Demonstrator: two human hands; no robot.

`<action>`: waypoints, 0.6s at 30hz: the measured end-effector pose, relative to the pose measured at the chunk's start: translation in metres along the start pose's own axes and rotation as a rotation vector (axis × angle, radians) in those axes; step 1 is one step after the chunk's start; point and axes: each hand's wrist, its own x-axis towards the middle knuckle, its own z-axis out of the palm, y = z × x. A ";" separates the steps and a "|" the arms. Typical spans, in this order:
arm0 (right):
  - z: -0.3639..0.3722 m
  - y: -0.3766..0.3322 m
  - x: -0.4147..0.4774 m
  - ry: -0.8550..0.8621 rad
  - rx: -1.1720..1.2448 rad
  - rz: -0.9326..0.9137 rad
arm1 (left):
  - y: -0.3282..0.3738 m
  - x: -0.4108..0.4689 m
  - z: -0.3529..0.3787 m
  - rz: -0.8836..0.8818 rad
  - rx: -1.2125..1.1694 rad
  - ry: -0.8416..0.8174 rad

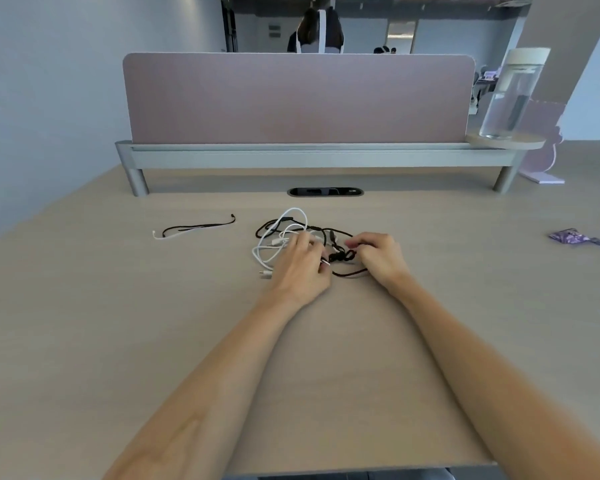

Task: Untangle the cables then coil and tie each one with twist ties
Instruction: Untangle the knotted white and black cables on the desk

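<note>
A tangle of cables [305, 237] lay on the light wooden desk [326, 358], just in front of the oval cable port [325, 191]. The white cable [291, 214] looped up and to the left of the heap, with one white plug [265, 273] resting on the desk beside the left wrist. The black cable [343, 256] was bunched into a knot between the two hands, and a strand of it trailed along the desk beneath them. The left hand [300, 268] rested palm down on the heap, its fingers curled and pinching where white and black strands crossed; which strand it held could not be told. The right hand [378, 256] had its fingers curled in, pinching the black knot from the other side. Well to the left of the heap lay black twist ties [201, 226], with a white twist tie [165, 236] touching their near end. Behind the desk stood a mauve divider panel [298, 98], and a clear water bottle [510, 95] stood upright on a round shelf [520, 144] at its right end. A crumpled purple wrapper [582, 239] lay far to the right.
</note>
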 end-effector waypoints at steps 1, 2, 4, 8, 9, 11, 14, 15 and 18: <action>-0.002 -0.001 -0.002 -0.036 0.058 -0.014 | 0.000 0.001 0.002 0.021 0.011 0.002; -0.003 -0.002 -0.004 -0.074 0.095 -0.027 | 0.000 0.002 0.001 0.030 -0.003 -0.002; 0.001 -0.003 -0.005 -0.128 0.071 -0.080 | 0.000 0.004 0.001 0.016 -0.057 -0.040; 0.009 0.003 -0.002 -0.159 -0.058 -0.242 | -0.001 0.011 -0.003 -0.002 -0.029 -0.092; 0.007 0.006 -0.001 -0.160 -0.074 -0.249 | -0.001 0.013 -0.005 -0.025 -0.063 -0.096; 0.004 0.010 0.000 -0.144 -0.111 -0.246 | -0.002 0.014 -0.005 -0.079 -0.148 -0.103; 0.003 0.010 0.000 -0.144 -0.226 -0.266 | -0.001 0.014 -0.005 -0.108 -0.161 -0.132; 0.003 0.010 -0.001 -0.151 -0.256 -0.278 | 0.000 0.014 -0.005 -0.093 -0.132 -0.133; -0.004 0.009 -0.003 -0.144 -0.290 -0.233 | 0.001 0.012 -0.004 -0.043 -0.079 -0.125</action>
